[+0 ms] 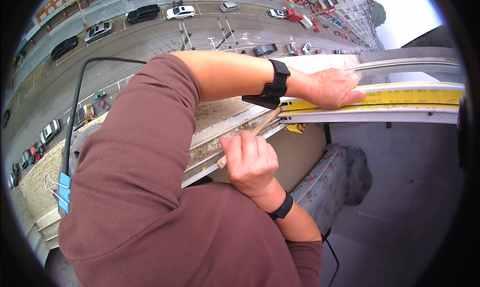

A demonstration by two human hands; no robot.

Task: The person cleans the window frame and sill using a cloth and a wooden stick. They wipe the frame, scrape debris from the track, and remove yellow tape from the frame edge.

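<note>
My left hand (333,89) rests on the edge of a white window sash (408,85), thumb bent over a yellow strip (412,97) along its frame. A black strap circles that wrist. Below it, my right hand (252,160) is closed around a thin wooden stick (267,121). The stick slants up to the right, its far end by the sash corner, above the dirty metal window track (204,152). What that end touches cannot be told. A torn yellow scrap (297,128) hangs under the sash corner.
A blue binder clip (64,192) and a black cable (77,95) are at the outer ledge, left. Beyond the ledge lies a street (150,35) with parked cars, far below. Inside, a floral-patterned padded piece (322,182) stands at the wall.
</note>
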